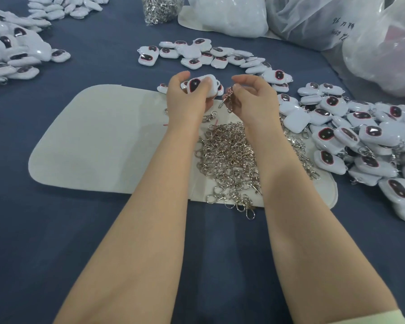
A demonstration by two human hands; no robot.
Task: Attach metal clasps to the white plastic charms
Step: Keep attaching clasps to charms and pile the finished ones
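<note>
Your left hand (pixel 187 99) sits just above the middle of the frame, fingers curled round a white charm (pixel 202 86) with its dark oval face turned towards you. Just to its right, your right hand (pixel 253 99) pinches a metal clasp (pixel 228 99) between thumb and fingertips, and the clasp hangs down from the pinch. The two hands are close but not touching, and the clasp stands just beside the charm.

Below your hands a heap of loose clasps (pixel 229 160) lies on the right part of a pale mat (pixel 98 141), which rests on the blue cloth (pixel 56 242). More charms lie in a row (pixel 197 54) above your hands, in a big pile (pixel 360 141) at the right edge and in another pile (pixel 9 54) at upper left. A clear bag of clasps (pixel 160 8) stands at top centre, with plastic bags (pixel 337 19) at upper right.
</note>
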